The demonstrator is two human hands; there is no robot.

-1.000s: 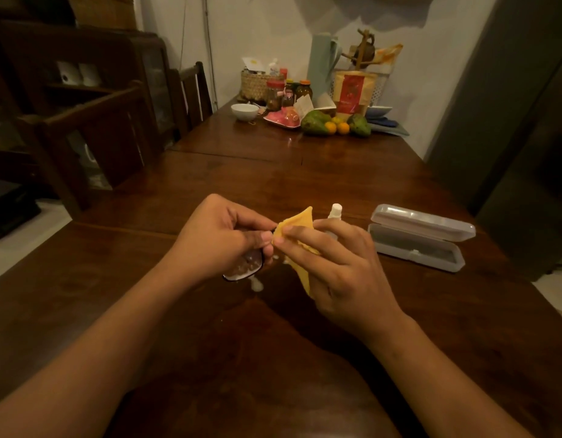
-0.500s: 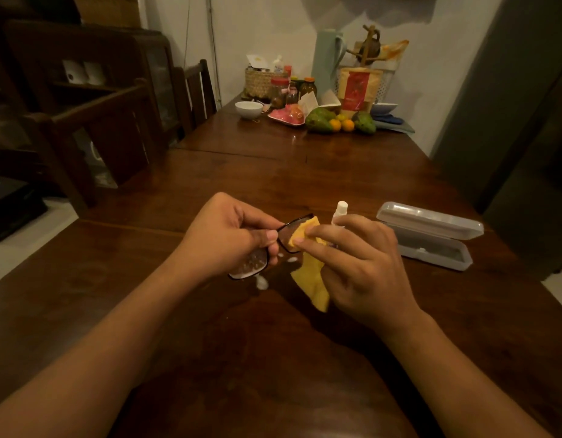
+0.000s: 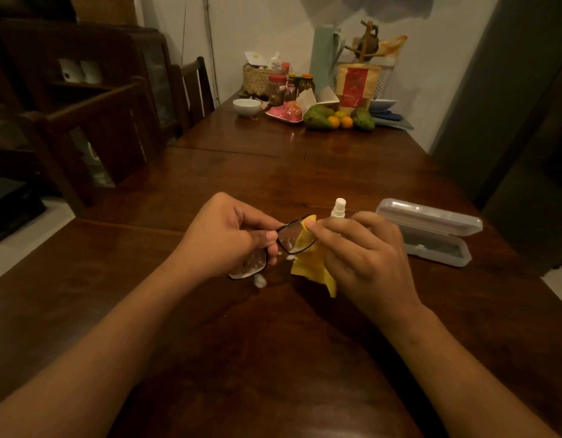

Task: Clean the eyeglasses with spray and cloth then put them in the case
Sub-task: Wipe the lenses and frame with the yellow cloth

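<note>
A: What is the left hand (image 3: pixel 226 237) doing?

B: It is raised over the near part of the wooden table (image 3: pixel 273 172), fingers curled, thumb and forefinger pinching the black-framed eyeglasses (image 3: pixel 287 237) at the bridge. One lens tilts up to the right and the other hangs below the fingers.

A: And to the right of the glasses?

B: A yellow cloth (image 3: pixel 314 267) lies against the upper lens with its loose end hanging down. The right hand (image 3: pixel 368 257) pinches it there, forefinger on top, the other fingers bent. The thumb is hidden behind the cloth.

A: Where is the spray?

B: The white spray bottle (image 3: pixel 339 207) stands just behind that hand, and only its nozzle shows above the knuckles. I cannot tell whether the hand touches it.

A: The case?

B: The clear eyeglass case (image 3: pixel 437 251) lies open on the table to the right, apart from the hand, with its lid tipped back.

A: Anything else around?

B: Dark wooden chairs (image 3: pixel 93 128) stand along the left edge. At the far end are a white bowl (image 3: pixel 246 106), a woven basket (image 3: pixel 260 79), jars (image 3: pixel 277 90) and green and orange fruit (image 3: pixel 319 116).
</note>
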